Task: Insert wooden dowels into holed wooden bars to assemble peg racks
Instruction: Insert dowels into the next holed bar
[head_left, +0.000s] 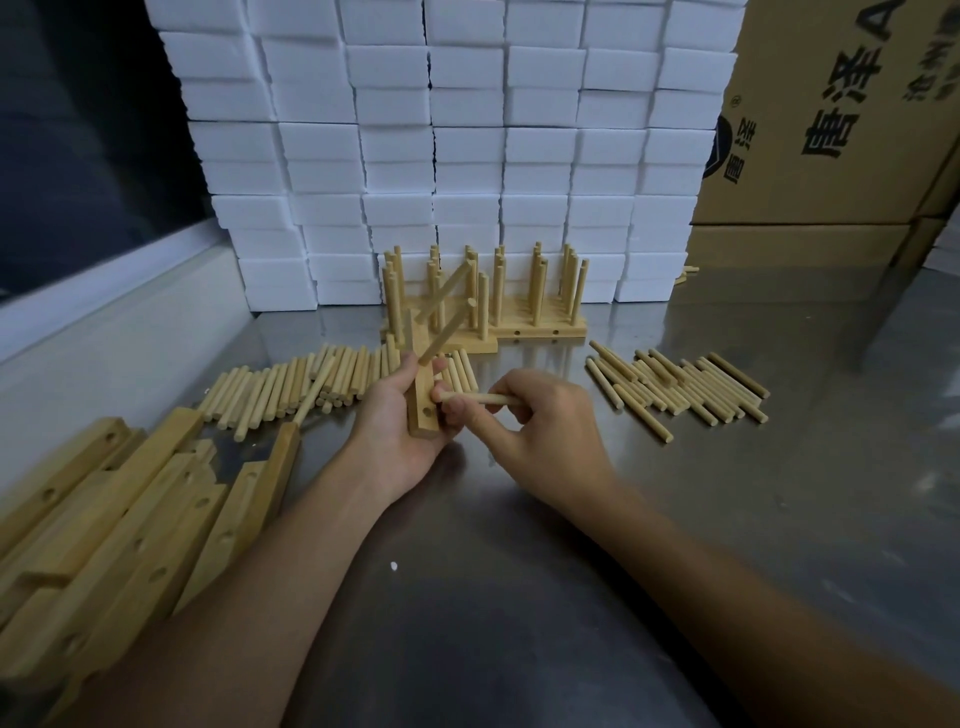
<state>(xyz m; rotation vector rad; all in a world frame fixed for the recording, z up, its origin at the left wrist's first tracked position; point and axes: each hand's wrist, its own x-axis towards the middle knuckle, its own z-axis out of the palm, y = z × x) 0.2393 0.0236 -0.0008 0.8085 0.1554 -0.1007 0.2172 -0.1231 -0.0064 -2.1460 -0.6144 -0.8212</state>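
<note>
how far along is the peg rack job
Done: finished racks stand by the white blocks. In hand: left hand holds a bar with two dowels in; right hand brings a dowel to it. Left: loose dowels and bare bars.

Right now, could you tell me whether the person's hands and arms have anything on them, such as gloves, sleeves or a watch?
Nothing is worn that shows: the left hand and right hand are without gloves or visible rings, both wrists carry no watch or band, and both forearms are uncovered to the frame's bottom edge.
</note>
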